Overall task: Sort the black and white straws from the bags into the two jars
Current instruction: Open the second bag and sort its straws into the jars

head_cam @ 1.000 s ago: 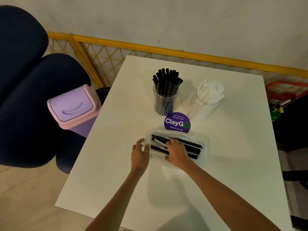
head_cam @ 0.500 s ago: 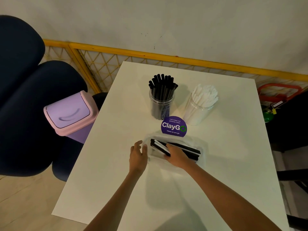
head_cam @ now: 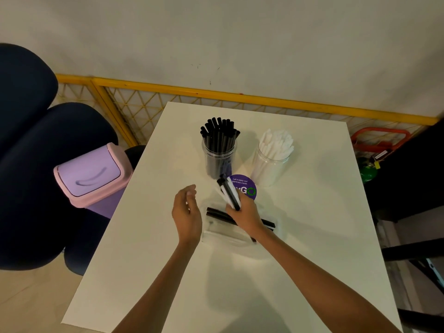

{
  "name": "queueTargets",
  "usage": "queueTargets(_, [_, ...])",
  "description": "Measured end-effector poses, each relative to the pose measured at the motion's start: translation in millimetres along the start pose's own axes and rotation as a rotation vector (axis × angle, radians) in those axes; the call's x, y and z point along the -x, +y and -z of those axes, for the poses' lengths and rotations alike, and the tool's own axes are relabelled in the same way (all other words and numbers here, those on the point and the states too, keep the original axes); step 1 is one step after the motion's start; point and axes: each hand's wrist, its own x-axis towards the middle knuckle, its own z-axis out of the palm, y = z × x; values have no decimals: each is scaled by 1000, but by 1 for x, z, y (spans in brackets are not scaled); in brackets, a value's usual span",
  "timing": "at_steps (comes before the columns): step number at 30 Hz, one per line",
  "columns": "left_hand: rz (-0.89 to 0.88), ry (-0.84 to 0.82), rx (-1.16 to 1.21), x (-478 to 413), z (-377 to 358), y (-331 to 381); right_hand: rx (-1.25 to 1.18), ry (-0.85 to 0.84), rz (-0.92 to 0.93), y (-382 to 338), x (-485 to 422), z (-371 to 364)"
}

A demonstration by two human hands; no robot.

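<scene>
**Mixed Bunch Lifted, Not Yet Sorted**

Closest in: the white worktop (head_cam: 240,284) and two bare arms reaching forward. Then the left hand (head_cam: 187,212), raised just left of the bag, fingers loose and a bit bent, holding nothing. Next to it the right hand (head_cam: 245,216), fingers curled tight round a mixed bunch of straws (head_cam: 229,194), some black and some white, tips pointing up and away toward the jars. Under that hand, a clear plastic bag (head_cam: 216,233) lying flat, with more black straws (head_cam: 216,213) inside. Just past the bunch, a round purple sticker (head_cam: 247,187), partly hidden. Farther on, two clear jars side by side: black-straw jar (head_cam: 217,162) on the left, white-straw jar (head_cam: 269,167) on the right, both quite full already. Off the left edge, a pink and purple bin (head_cam: 93,174) and a dark blue chair (head_cam: 36,164). At the very back, a yellow fence (head_cam: 240,97).

Likely next: pull the colours apart and drop each in its own jar. Two colours in one grip, so could drop a white one in with the black. Thin, smooth straws, so could slide out and roll off the worktop. Full, light jars, so could tip over from a hard push. Loose bag, so could drag along and spill the rest.
</scene>
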Motion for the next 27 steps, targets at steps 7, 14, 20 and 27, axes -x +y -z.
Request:
queueTargets(7, [621, -164, 326, 15, -40, 19, -420, 215, 105, -63, -8, 44])
queueTargets(14, [1162, -338, 852, 29, -67, 46, -631, 274, 141, -73, 2, 61])
queueTargets(20, [1170, -283, 861, 35, -85, 53, -690, 389, 123, -63, 5, 67])
queueTargets(27, [1062, -481, 886, 43, -104, 87, -652, 450, 72, -52, 7, 66])
